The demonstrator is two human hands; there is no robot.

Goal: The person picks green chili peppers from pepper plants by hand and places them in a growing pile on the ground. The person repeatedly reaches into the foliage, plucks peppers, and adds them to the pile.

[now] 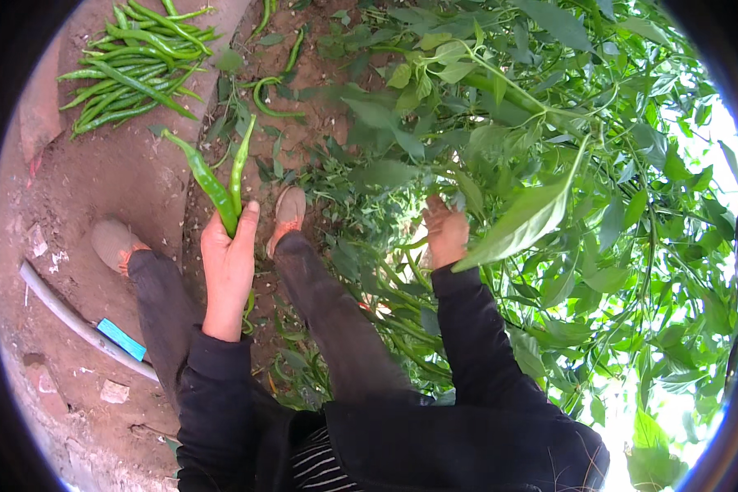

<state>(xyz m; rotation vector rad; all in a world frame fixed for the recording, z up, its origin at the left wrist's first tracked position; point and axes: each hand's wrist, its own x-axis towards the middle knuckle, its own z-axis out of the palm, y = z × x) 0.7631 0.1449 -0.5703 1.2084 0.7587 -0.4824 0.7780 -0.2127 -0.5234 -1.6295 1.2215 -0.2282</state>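
Note:
Two long green chili peppers (208, 179) stick up out of my left hand (229, 270), which is shut around their lower ends with the thumb on top. My right hand (446, 232) reaches in among the leafy pepper plants (504, 154). Its fingers are blurred and partly lost against the foliage, so I cannot tell whether they grip anything. Beside that wrist, a large pale-backed leaf (523, 215) hangs close to the camera. A pile of picked green chilies (138, 67) lies on the ground at the upper left.
Several loose chilies (261, 101) lie on the soil between the path and the plants. A grey hose or pipe (77, 323) curves along the left, with a turquoise block (122, 339) against it. A broken brick piece (115, 392) lies nearby. My shoes (290, 206) stand on either side of the path's edge.

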